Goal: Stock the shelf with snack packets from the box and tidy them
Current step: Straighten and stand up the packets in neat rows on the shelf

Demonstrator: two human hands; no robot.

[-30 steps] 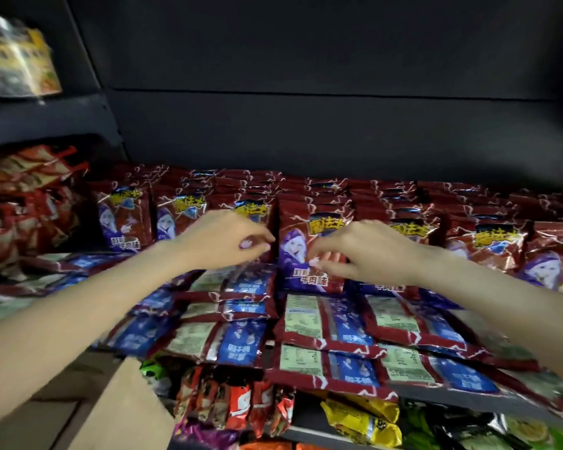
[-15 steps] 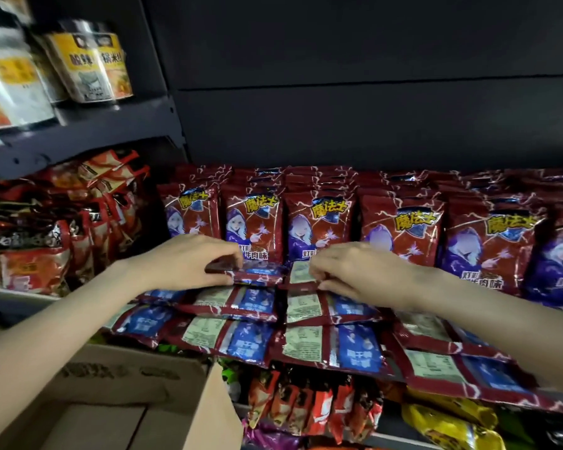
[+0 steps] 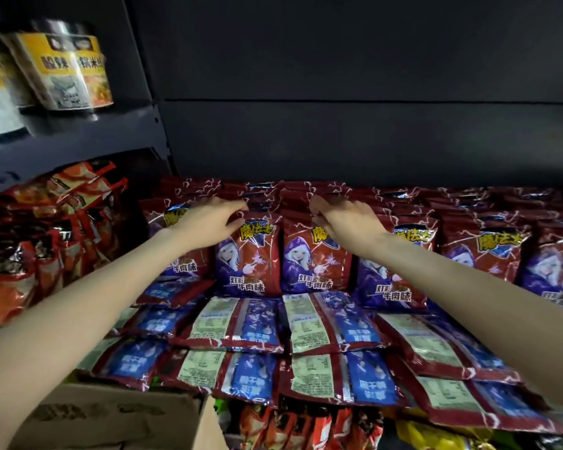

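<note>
At the far left, canisters (image 3: 64, 69) are seen on an upper shelf (image 3: 78, 131), and orange-red packets (image 3: 46, 228) are stacked below them. A cardboard box (image 3: 117, 417) is seen at the lower left; what it contains cannot be told. The left hand (image 3: 205, 222) is reached over the top edges of the standing snack packets (image 3: 251, 254) in the middle of the shelf, its fingers (image 3: 238, 206) curled and nearly closed at a packet's upper edge; whether the edge is pinched cannot be told. Just right of it, the right hand (image 3: 342, 219) is held likewise, fingers bent down onto the packet tops, its grip unclear. Flat packets (image 3: 332, 323), backs up, are laid in overlapping rows in front of the standing ones. Further packets (image 3: 306, 427) are seen on the shelf beneath.
</note>
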